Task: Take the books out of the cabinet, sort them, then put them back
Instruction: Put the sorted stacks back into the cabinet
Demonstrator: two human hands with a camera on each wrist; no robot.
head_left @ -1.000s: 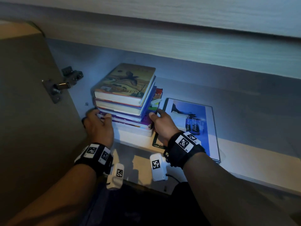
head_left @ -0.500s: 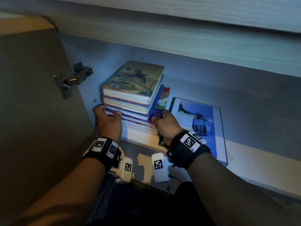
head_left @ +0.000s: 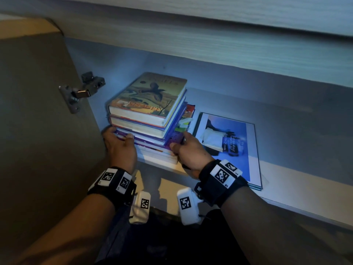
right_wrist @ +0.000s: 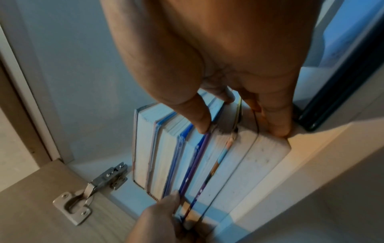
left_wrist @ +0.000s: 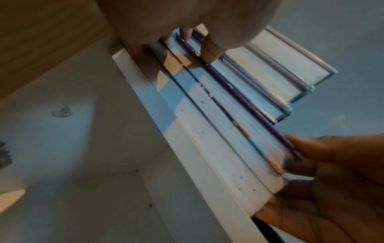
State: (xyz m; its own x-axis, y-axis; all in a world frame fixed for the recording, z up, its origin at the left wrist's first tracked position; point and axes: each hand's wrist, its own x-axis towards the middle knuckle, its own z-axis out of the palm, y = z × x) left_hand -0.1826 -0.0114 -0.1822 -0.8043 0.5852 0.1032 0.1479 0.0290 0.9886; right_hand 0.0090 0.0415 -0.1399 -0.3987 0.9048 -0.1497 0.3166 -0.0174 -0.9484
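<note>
A stack of several books (head_left: 149,111) lies flat on the cabinet shelf (head_left: 286,190), topped by a hardback with a bird on its cover. My left hand (head_left: 122,136) grips the lower books at the stack's left end, thumb on a purple cover edge (left_wrist: 209,54). My right hand (head_left: 178,148) grips the same lower books at the right end, thumb (right_wrist: 199,121) on the purple cover and fingers (right_wrist: 276,125) down by the bottom book. The stack (right_wrist: 187,156) rests on the shelf. A thin blue-and-white book (head_left: 229,146) lies flat just right of it.
The open cabinet door (head_left: 38,131) stands close on the left, its metal hinge (head_left: 82,90) beside the stack. The cabinet's top panel (head_left: 210,44) hangs low over the shelf. Bare shelf extends to the right of the flat book.
Both hands stay at the two ends of the stack's lower books. My head has shifted, so the stack sits further right in view. The stack has not visibly risen.
</note>
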